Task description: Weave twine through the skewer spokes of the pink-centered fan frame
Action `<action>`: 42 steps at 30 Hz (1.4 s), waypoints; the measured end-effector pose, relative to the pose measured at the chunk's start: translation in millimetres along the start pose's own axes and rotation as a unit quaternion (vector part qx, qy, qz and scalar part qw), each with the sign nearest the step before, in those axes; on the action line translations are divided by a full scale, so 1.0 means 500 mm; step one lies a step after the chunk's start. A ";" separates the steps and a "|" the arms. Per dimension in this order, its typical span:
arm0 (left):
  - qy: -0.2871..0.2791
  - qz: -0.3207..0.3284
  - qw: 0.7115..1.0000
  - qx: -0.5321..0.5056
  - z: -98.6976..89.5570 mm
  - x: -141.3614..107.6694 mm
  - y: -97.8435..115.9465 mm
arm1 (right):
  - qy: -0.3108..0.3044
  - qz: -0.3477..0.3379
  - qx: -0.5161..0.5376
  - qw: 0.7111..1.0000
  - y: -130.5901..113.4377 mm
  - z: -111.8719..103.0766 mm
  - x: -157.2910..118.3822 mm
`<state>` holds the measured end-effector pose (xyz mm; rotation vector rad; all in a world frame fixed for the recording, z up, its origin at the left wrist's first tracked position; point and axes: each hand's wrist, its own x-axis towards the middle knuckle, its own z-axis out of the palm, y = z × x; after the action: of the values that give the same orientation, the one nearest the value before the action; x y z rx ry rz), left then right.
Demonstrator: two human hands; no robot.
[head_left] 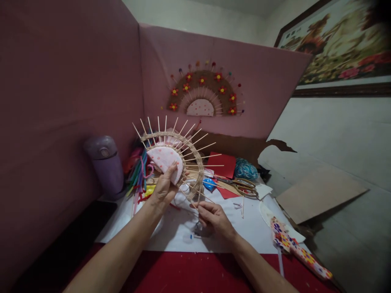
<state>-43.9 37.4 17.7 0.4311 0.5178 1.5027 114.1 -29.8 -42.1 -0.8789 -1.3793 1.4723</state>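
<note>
The band looks like rough matt twine, the sticks smooth wood, the half-disc matt cloth.

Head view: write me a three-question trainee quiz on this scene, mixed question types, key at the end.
1. Multiple choice. Which hand grips the spotted half-disc?
a) the left
b) the right
c) neither

2. True or false. In the picture, the purple bottle stands to the left of the scissors.

3. Fill in the blank. The brown half-ring on the pink panel is decorated with red ____ that have yellow centres.

Key:
1. a, the left hand
2. True
3. flowers
</note>
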 end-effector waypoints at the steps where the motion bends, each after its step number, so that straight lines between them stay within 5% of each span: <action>1: 0.006 -0.001 1.000 0.002 -0.003 -0.001 0.001 | -0.001 0.011 0.014 1.000 0.002 0.002 -0.001; 7: 0.020 -0.013 1.000 -0.017 -0.007 -0.010 0.008 | -0.006 0.104 0.127 0.986 0.009 0.011 -0.007; 25: -0.102 -0.200 0.974 0.010 -0.004 -0.048 -0.020 | 0.152 0.069 0.127 0.978 0.006 0.014 0.003; 36: -0.234 -0.166 0.955 0.078 -0.010 -0.058 -0.031 | 0.177 0.055 0.133 0.974 0.001 0.012 0.001; 42: -0.195 -0.138 0.968 0.073 -0.015 -0.047 -0.035 | 0.176 0.057 0.125 0.975 0.006 0.018 -0.006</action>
<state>-33.5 13.1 2.9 0.7224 0.3596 1.0792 106.5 -35.5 -44.0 -1.0096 -0.8754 1.4541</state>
